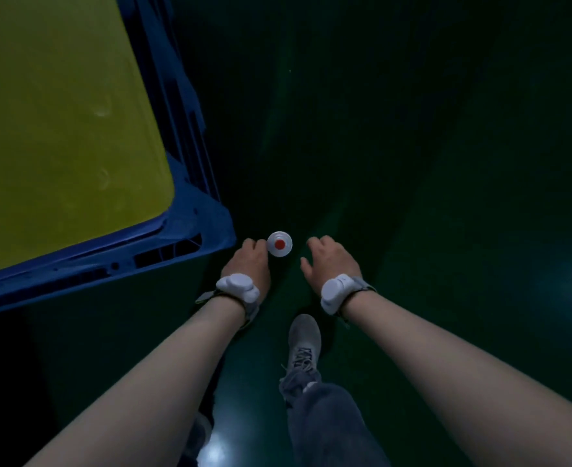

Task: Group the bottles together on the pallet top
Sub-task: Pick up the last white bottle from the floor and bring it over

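A white bottle with a red cap (279,244) is seen from straight above, over the dark green floor just off the pallet's near corner. My left hand (249,262) is curled against the bottle's left side and touches it; its fingertips are hidden below, so the grip is unclear. My right hand (331,261) hovers a short way to the right of the bottle with its fingers apart and nothing in it. The blue pallet (176,244) fills the left side, topped by a yellow sheet (59,129) with no bottles on the part in view.
The green floor (412,163) stretches dark ahead and to the right. My grey shoe (304,342) and jeans leg stand directly below the hands. Both wrists carry white strapped devices. The pallet corner juts out close to my left hand.
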{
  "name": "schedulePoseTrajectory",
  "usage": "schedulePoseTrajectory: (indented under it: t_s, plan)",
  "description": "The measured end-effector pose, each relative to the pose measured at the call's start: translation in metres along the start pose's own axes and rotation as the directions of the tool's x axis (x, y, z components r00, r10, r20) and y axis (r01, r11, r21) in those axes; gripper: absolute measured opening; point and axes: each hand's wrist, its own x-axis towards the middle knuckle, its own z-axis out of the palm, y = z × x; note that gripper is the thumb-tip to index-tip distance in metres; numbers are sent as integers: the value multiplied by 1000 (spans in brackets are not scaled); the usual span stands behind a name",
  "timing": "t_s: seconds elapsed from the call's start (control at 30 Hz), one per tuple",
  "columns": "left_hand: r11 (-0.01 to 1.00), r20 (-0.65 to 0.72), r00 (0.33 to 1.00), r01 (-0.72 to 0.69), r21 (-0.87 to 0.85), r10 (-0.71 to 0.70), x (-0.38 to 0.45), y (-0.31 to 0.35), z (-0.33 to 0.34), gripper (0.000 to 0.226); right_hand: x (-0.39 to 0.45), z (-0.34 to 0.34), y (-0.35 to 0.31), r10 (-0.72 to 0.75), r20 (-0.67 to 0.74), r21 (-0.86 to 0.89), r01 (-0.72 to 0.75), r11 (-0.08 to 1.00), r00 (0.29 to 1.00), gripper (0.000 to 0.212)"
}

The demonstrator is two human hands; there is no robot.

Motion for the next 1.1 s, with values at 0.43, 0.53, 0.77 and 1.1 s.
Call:
schedulePoseTrajectory:
  t_s: [0.43, 0.53, 0.77, 1.1]
  plan:
    - [999, -105, 994, -34, 30, 37, 90, -91, 83, 35, 144, 144, -2, 26, 164, -91, -11, 996, 986, 48]
    - [998, -133, 989, -57, 9, 58, 84, -98, 83, 33, 144, 144, -1, -33, 132, -82, 44, 996, 991, 20]
    - [998, -104, 993, -56, 34, 59, 36, -70, 43, 37, 104, 86, -9, -86, 180, -105, 106, 989, 980, 46]
    - [997, 44, 996, 82, -3, -82, 58, -94, 119, 38, 112, 187, -1, 70, 295, -16, -68, 998, 953, 44]
